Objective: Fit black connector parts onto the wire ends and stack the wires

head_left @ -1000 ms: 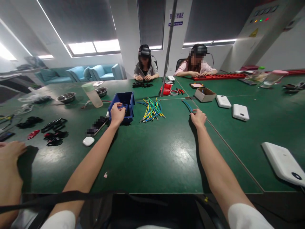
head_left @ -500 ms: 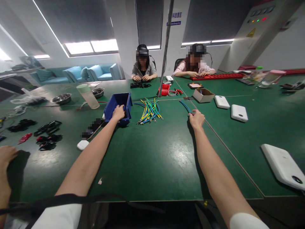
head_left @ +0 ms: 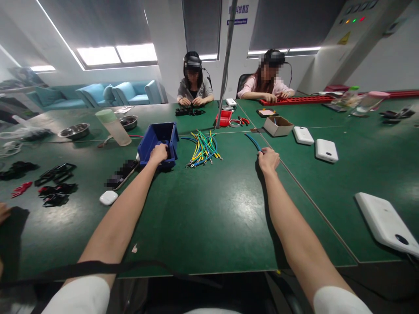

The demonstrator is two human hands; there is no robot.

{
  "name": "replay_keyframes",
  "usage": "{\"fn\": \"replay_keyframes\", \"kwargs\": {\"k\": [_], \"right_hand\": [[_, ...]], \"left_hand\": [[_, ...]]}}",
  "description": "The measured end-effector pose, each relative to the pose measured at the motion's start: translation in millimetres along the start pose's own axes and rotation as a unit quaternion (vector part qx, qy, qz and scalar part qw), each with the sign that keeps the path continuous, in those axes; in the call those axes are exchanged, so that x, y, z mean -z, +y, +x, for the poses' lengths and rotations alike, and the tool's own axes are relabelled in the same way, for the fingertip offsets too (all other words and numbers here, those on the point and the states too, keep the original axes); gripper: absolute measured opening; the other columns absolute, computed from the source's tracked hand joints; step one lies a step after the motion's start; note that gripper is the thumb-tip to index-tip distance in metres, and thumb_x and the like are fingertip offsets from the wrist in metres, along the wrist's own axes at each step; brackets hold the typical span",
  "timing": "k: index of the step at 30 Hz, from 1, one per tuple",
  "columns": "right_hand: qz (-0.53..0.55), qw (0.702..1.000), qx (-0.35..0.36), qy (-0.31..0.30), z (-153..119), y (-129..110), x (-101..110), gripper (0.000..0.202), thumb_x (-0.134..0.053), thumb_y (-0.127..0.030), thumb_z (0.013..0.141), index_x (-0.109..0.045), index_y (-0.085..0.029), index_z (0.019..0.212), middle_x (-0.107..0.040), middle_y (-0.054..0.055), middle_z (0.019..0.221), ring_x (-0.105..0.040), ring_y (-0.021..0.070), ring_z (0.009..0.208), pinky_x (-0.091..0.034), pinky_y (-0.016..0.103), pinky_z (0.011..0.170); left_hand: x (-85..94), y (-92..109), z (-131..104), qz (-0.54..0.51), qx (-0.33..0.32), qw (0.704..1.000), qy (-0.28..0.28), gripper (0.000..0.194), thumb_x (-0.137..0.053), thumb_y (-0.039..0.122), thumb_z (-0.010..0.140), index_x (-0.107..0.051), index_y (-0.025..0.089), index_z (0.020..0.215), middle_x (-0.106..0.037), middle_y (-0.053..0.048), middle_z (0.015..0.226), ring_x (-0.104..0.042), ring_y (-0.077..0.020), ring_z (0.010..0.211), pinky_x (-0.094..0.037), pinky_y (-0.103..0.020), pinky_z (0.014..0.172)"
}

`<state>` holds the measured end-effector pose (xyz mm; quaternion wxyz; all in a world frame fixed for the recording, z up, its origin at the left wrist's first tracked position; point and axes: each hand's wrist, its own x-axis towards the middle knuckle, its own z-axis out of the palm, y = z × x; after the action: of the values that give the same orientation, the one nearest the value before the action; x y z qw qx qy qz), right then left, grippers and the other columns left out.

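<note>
We view a green, smooth-topped table from above, with both forearms extended across it. We hold the left hand over the near side of a deep-blue, open-topped plastic bin, the fingers reaching down inside. The fingertips are hidden by the hand and the bin wall; we cannot tell whether they grip anything.

We keep the right hand closed on the near end of a slender blue cable. The cable's free length curves away from the fingers, toward the far left.

Between the two hands, just beside the bin, we find a loose bundle of yellow, green and blue cables with metal ring terminals. It lies flat on the table, apart from both hands.

To the left of the bin we note a dark, flat smartphone and, nearer to us, a small white rounded case. Beyond the right hand stands an open brown cardboard box; to its right lie two white, rounded-corner devices. At the far edge, a person in grey and a person in pink work with their hands on the table.
</note>
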<state>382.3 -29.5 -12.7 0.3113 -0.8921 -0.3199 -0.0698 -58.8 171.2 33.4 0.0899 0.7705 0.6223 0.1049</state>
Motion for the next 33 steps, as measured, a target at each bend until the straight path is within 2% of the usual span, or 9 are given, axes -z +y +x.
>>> {"fn": "replay_keyframes", "kwargs": {"k": [9, 15, 25, 29, 33], "right_hand": [[-0.008, 1.0, -0.003, -0.005, -7, -2, 7, 0.025, -0.059, -0.028, 0.085, -0.071, -0.017, 0.104, -0.069, 0.017, 0.094, -0.064, 0.0288, 0.093, -0.047, 0.037, 0.082], [-0.021, 1.0, -0.012, -0.015, -10, -6, 13, 0.023, -0.059, -0.027, 0.085, -0.072, -0.017, 0.101, -0.069, 0.017, 0.093, -0.065, 0.0284, 0.092, -0.048, 0.035, 0.079], [-0.038, 0.998, -0.039, -0.01, -11, -13, 19, 0.023, -0.057, -0.022, 0.085, -0.072, -0.018, 0.102, -0.068, 0.017, 0.09, -0.065, 0.0299, 0.092, -0.049, 0.036, 0.077], [-0.035, 0.998, -0.044, -0.016, -11, -15, 21, 0.024, -0.056, -0.021, 0.084, -0.071, -0.017, 0.102, -0.068, 0.018, 0.091, -0.065, 0.0308, 0.094, -0.048, 0.038, 0.078], [-0.032, 0.998, -0.048, -0.022, -10, -16, 22, 0.024, -0.055, -0.02, 0.084, -0.071, -0.018, 0.102, -0.068, 0.018, 0.093, -0.064, 0.0307, 0.095, -0.048, 0.038, 0.08]], "left_hand": [[-1.8, 2, 1, 0.01, 0.02, 0.999, 0.046, 0.032, -0.046, 0.032, 0.088, -0.067, 0.018, 0.107, -0.066, -0.019, 0.107, -0.061, -0.0344, 0.103, -0.048, -0.043, 0.084], [2.1, 7, -5, 0.008, 0.039, 0.996, 0.078, 0.038, -0.041, 0.04, 0.091, -0.062, 0.018, 0.114, -0.065, -0.02, 0.108, -0.061, -0.0345, 0.103, -0.048, -0.042, 0.083], [9.2, 17, -15, 0.045, 0.066, 0.991, 0.104, 0.047, -0.036, 0.047, 0.092, -0.063, 0.012, 0.109, -0.065, -0.024, 0.103, -0.062, -0.0372, 0.099, -0.048, -0.043, 0.079], [12.9, 21, -17, 0.061, 0.059, 0.991, 0.106, 0.048, -0.036, 0.046, 0.092, -0.065, 0.011, 0.105, -0.065, -0.024, 0.103, -0.061, -0.0363, 0.1, -0.047, -0.043, 0.081], [15.9, 21, -16, 0.051, 0.046, 0.991, 0.115, 0.046, -0.037, 0.047, 0.092, -0.066, 0.015, 0.109, -0.066, -0.021, 0.104, -0.061, -0.0349, 0.1, -0.047, -0.042, 0.082]]}}
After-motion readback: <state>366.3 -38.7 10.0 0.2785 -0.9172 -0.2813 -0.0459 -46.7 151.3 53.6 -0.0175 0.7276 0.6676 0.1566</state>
